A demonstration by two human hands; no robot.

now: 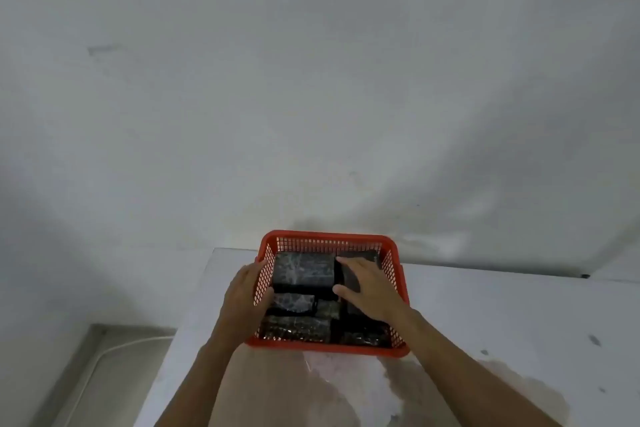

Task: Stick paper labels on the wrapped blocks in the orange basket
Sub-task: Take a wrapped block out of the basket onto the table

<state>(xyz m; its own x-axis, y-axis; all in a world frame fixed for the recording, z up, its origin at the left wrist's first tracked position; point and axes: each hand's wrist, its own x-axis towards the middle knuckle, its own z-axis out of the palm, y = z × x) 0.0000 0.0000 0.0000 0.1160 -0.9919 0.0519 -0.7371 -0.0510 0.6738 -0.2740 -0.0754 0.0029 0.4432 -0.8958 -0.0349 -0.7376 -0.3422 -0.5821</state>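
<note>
A person's left hand (244, 302) steadies the orange basket (329, 237) on the bench (502, 322) while the right hand (369, 289), fingers spread and holding nothing, rests on the wrapped blocks (304, 270); no labels visible, so choosing a block apparently comes next.

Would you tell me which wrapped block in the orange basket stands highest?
The large block at the far left of the basket, between the left hand and right hand. Its top rises well above the flatter blocks nearer the person.

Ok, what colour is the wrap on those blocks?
Black and glossy with pale streaks on the blocks; head view shows it.
</note>
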